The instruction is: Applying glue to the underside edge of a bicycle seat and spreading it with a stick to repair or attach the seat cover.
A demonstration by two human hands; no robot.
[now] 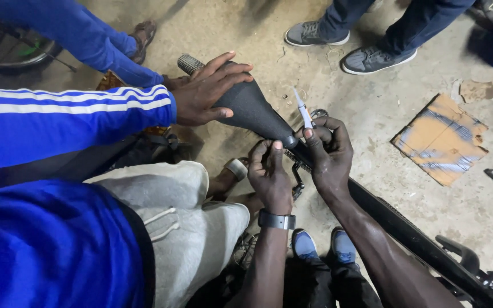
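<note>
Now, by parts:
Left hand (269, 174): fingers curled narrow on the nose of the saddle (252, 108), thumb up; a watch (277, 220) on its wrist.
Right hand (329, 151): closed around a small white-tipped tool (303, 109), touching the saddle nose.
Saddle: black, centre of view, above the concrete floor (372, 114), joined to a dark frame (406, 228).
Co-worker's hand (206, 91): blue striped sleeve, palm flat on the saddle's wide end.
Floor: cardboard (440, 137) to the right, a bystander's grey shoes (343, 48) at top.
</note>
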